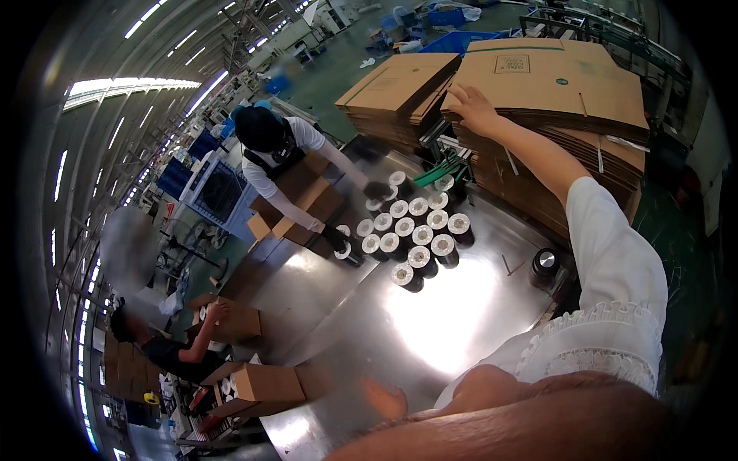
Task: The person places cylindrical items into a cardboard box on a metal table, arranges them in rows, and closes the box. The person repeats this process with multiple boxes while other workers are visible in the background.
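Observation:
My right hand (pixel 474 112) reaches out at the end of a white-sleeved arm, its fingers apart at the near left corner of a stack of flat folded cardboard boxes (pixel 569 81). It appears to touch the top sheet; I cannot see a grip on it. A small blurred patch of skin (pixel 384 398) by the near side of the metal table may belong to my left arm or hand, but no fingers can be made out. Several dark spools with silvery white tops (pixel 421 235) stand grouped in the middle of the table (pixel 346 323).
Across the table, a co-worker's gloved hands (pixel 338 240) touch spools beside an open carton (pixel 307 192). Another person at the left handles a carton (pixel 234 323); an open carton (pixel 269 388) stands nearer. A black round object (pixel 544 263) sits by the right edge. Green straps (pixel 442 170) lie behind the spools.

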The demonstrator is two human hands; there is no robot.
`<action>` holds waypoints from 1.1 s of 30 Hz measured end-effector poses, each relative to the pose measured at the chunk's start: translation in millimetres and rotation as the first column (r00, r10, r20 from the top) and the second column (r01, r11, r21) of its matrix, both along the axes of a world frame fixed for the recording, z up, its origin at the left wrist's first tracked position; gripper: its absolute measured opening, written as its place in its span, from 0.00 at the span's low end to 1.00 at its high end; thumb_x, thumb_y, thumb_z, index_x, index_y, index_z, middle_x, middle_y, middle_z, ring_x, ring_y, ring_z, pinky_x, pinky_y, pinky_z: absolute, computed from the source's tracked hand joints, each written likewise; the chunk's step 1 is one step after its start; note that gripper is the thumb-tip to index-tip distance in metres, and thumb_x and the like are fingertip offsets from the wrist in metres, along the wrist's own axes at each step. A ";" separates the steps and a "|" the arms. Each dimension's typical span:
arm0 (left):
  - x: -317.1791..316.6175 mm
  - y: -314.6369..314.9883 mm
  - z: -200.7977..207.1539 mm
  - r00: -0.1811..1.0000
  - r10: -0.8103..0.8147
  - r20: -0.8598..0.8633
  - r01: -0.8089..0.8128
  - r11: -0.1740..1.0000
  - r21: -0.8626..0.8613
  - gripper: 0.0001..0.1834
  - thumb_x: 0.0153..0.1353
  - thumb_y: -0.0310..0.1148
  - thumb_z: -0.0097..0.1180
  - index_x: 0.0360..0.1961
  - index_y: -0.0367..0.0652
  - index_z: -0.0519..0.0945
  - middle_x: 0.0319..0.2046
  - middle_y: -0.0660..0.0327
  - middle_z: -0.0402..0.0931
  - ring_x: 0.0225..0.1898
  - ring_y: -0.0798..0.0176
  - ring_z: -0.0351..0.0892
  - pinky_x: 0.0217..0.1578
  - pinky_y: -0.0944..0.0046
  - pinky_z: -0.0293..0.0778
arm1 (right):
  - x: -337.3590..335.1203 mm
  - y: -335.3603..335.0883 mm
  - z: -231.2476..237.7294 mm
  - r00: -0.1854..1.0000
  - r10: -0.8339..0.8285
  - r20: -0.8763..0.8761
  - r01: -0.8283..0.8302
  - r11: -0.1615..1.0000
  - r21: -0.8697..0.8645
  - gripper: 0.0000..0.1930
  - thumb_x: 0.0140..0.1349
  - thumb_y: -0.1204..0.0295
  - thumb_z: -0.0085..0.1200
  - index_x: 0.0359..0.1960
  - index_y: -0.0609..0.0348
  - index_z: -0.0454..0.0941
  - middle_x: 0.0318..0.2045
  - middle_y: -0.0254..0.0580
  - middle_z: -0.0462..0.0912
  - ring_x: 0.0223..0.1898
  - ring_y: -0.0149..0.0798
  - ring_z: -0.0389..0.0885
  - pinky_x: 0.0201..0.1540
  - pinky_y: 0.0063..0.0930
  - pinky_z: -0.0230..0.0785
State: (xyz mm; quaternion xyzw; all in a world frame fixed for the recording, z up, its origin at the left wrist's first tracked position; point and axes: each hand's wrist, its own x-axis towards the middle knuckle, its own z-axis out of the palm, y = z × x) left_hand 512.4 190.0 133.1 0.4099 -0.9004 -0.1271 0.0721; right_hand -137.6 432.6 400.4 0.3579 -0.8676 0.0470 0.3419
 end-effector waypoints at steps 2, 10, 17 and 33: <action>8.5 17.3 1.2 0.999 0.055 0.005 -0.055 0.998 0.034 0.45 0.46 0.35 0.64 0.64 0.32 0.58 0.65 0.42 0.53 0.68 0.43 0.50 0.66 0.44 0.47 | -22.9 -20.2 5.8 0.998 -0.042 0.035 0.038 0.992 0.121 0.23 0.44 0.69 0.67 0.46 0.48 0.80 0.66 0.40 0.57 0.70 0.51 0.48 0.68 0.50 0.47; 24.1 30.6 2.6 0.990 0.140 0.005 -0.140 0.986 0.087 0.43 0.47 0.36 0.63 0.63 0.30 0.59 0.63 0.39 0.56 0.65 0.40 0.54 0.65 0.45 0.52 | -43.9 -45.3 44.7 0.943 -0.202 0.265 0.045 0.866 0.499 0.27 0.43 0.63 0.72 0.49 0.45 0.79 0.58 0.41 0.67 0.64 0.50 0.59 0.58 0.50 0.63; -23.2 44.8 64.3 0.998 0.035 0.055 -0.044 0.985 0.164 0.41 0.48 0.36 0.62 0.61 0.28 0.60 0.60 0.37 0.60 0.62 0.37 0.59 0.63 0.47 0.56 | -32.0 -10.0 45.6 0.860 -0.154 0.487 -0.073 0.907 0.416 0.34 0.48 0.66 0.69 0.58 0.47 0.66 0.52 0.45 0.71 0.54 0.52 0.71 0.55 0.48 0.66; 7.4 37.2 -70.1 0.974 -0.090 -0.206 0.103 0.993 0.055 0.39 0.50 0.34 0.59 0.62 0.28 0.59 0.60 0.35 0.57 0.61 0.34 0.58 0.61 0.43 0.57 | -58.0 -65.0 43.1 0.846 -0.321 0.425 0.005 0.803 0.596 0.31 0.43 0.73 0.69 0.52 0.48 0.69 0.44 0.45 0.78 0.47 0.50 0.78 0.44 0.47 0.72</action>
